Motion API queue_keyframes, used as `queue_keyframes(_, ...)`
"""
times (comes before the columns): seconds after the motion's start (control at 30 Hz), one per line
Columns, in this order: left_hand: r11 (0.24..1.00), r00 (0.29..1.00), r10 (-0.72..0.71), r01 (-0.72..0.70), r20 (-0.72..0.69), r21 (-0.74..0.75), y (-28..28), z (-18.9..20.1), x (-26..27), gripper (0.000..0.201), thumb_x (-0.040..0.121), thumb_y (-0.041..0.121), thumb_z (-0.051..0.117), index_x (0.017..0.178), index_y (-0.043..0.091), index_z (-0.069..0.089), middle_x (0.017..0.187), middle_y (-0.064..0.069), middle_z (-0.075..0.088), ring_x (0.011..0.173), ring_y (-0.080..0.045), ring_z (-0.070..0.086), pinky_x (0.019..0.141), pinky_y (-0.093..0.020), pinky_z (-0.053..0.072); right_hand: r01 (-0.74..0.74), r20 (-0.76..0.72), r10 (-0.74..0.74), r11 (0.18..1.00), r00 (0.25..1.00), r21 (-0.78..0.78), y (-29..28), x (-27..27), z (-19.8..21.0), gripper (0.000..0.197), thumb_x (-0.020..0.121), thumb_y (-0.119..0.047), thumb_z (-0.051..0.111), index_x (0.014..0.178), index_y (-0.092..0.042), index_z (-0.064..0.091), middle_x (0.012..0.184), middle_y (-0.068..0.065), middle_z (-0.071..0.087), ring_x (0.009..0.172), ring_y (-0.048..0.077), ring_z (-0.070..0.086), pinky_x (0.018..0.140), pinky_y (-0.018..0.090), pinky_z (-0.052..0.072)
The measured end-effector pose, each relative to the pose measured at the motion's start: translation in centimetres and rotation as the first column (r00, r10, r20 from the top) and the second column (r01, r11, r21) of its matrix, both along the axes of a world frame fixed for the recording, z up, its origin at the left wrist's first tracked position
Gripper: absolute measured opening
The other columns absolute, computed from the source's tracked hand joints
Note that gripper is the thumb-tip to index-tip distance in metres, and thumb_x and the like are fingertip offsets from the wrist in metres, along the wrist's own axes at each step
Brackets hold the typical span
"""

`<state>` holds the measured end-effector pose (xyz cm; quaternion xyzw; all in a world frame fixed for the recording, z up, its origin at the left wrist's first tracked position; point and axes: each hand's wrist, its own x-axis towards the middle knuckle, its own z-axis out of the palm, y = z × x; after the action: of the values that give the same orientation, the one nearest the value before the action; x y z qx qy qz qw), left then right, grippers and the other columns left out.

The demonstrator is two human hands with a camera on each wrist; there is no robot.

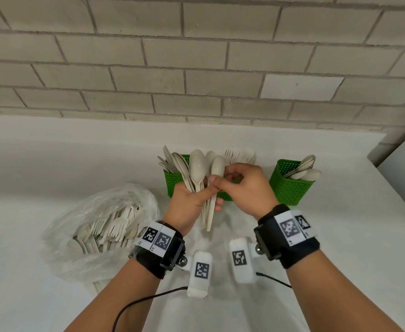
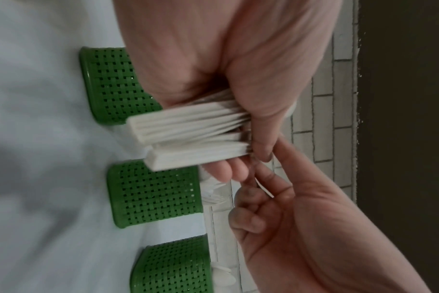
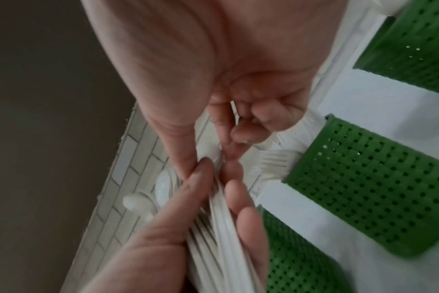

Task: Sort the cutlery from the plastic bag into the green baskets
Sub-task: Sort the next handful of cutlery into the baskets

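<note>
My left hand (image 1: 212, 194) grips a bundle of beige spoons (image 1: 198, 167) upright, bowls up, with the handles (image 2: 188, 128) sticking out below the fist. My right hand (image 1: 222, 180) pinches the neck of one spoon (image 1: 218, 165) at the bundle's right side. Both hands hover in front of three green baskets. The left basket (image 1: 172, 182) holds knife-like pieces. Forks (image 1: 236, 153) stand in the middle basket (image 1: 226, 196), which is mostly hidden by my hands. The right basket (image 1: 290, 188) has spoons in it. The plastic bag (image 1: 96, 226) lies at the left, open, with several forks and other cutlery inside.
The white table (image 1: 53, 164) runs back to a brick wall (image 1: 196, 68) close behind the baskets. Its right edge (image 1: 393, 188) slants past the right basket. Thin black cables (image 1: 134, 305) trail from the wrist cameras across the near table.
</note>
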<state>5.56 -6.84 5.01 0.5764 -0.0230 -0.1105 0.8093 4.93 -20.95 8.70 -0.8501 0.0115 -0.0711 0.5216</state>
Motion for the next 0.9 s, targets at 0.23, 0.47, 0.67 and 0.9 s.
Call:
queue_keyframes(0.23, 1.000, 1.000, 0.022, -0.023, 0.021, 0.018, -0.3, -0.2, -0.5, 0.010, 0.086, 0.003, 0.069, 0.095, 0.006, 0.071, 0.078, -0.009, 0.072, 0.061, -0.021, 0.068, 0.056, -0.030, 0.058, 0.016, -0.023, -0.014, 0.996, 1.000, 0.091, -0.5, 0.1, -1.0, 0.025, 0.086, -0.028, 0.072, 0.077, -0.004, 0.071, 0.061, 0.007, 0.063, 0.055, 0.010, 0.055, 0.056, 0.026, 0.045)
queue_keyframes(0.47, 0.999, 0.999, 0.043, -0.043, 0.000, 0.014, -0.1, -0.7, -0.6, 0.018, 0.089, 0.004, 0.066, 0.106, -0.002, 0.068, 0.089, -0.019, 0.071, 0.070, -0.023, 0.070, 0.059, -0.033, 0.057, -0.038, -0.089, 0.057, 0.977, 0.994, 0.210, -1.1, 0.2, -1.6, 0.017, 0.094, -0.012, 0.061, 0.092, 0.001, 0.072, 0.066, 0.012, 0.064, 0.057, 0.015, 0.058, 0.052, 0.024, 0.050)
queue_keyframes(0.67, 0.999, 0.996, 0.038, -0.039, 0.078, 0.009, -0.1, -0.8, -0.6, 0.015, 0.084, -0.004, 0.069, 0.096, 0.005, 0.070, 0.090, -0.011, 0.072, 0.087, -0.028, 0.069, 0.081, -0.045, 0.058, 0.012, -0.114, 0.019, 0.963, 0.993, 0.270, -1.0, 0.3, -1.7, 0.017, 0.092, -0.006, 0.062, 0.088, 0.010, 0.065, 0.057, 0.008, 0.059, 0.049, 0.013, 0.057, 0.048, 0.023, 0.050)
queue_keyframes(0.9, 0.988, 0.991, 0.101, -0.110, 0.089, 0.105, -0.3, -0.9, -0.3, 0.011, 0.085, -0.001, 0.070, 0.093, 0.006, 0.072, 0.093, -0.019, 0.074, 0.088, -0.040, 0.071, 0.078, -0.050, 0.058, 0.067, -0.125, -0.007, 0.875, 0.992, 0.479, -0.6, -0.1, -2.4, 0.015, 0.094, -0.008, 0.061, 0.080, -0.004, 0.066, 0.070, 0.012, 0.066, 0.055, 0.015, 0.057, 0.049, 0.020, 0.051)
